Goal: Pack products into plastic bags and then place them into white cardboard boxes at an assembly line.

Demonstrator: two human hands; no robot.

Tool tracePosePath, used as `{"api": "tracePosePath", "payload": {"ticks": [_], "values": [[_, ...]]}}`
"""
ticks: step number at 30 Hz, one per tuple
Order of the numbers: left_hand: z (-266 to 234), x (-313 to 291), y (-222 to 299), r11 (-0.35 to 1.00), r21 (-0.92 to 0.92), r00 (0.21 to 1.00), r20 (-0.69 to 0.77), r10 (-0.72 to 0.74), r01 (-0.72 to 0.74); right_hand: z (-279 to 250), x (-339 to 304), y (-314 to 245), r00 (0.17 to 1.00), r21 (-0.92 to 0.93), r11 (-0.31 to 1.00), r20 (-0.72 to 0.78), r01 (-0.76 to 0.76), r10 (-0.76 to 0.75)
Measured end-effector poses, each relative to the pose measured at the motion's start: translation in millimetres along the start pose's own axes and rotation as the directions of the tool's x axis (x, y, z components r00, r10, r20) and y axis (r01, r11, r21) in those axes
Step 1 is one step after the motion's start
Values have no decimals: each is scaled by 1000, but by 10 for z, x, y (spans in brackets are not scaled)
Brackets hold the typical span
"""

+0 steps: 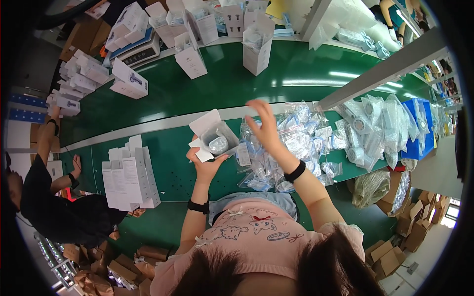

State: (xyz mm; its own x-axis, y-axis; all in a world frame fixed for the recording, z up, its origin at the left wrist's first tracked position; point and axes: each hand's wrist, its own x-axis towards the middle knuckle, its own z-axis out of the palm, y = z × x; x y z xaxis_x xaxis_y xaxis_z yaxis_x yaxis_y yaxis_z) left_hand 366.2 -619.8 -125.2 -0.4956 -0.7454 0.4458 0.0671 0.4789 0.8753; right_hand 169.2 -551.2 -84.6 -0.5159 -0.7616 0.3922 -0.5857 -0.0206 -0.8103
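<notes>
The person wears a pink short-sleeved top [256, 232] printed with small cartoon figures and trimmed with little bows, white and red. A black band [198, 206] circles the left wrist and another black band [295, 171] the right. Dark hair [276, 269] fills the lower middle of the frame.

Bright, even overhead light – white tube glare streaks the green table [296, 74]; fisheye bends edges, corners black, raised right hand [266, 126] slightly blurred.

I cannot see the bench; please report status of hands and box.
Left hand holds open white box, bagged part inside. Right hand open above clear bags. Nothing between.
</notes>
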Motion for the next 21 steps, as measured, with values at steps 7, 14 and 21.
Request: {"api": "tracePosePath", "payload": {"ticks": [7, 14, 21], "values": [[-160, 294, 326, 997, 69, 995, 97, 13, -20, 110, -223, 888, 843, -543, 839, 464, 27, 273], [-260, 459, 655, 932, 319, 962, 149, -229, 173, -172, 43, 469, 902, -174, 976, 388, -131, 190], [-221, 472, 603, 925, 317, 974, 16, -225, 209, -386, -23, 379, 903, -215, 976, 424, 26, 69]]}}
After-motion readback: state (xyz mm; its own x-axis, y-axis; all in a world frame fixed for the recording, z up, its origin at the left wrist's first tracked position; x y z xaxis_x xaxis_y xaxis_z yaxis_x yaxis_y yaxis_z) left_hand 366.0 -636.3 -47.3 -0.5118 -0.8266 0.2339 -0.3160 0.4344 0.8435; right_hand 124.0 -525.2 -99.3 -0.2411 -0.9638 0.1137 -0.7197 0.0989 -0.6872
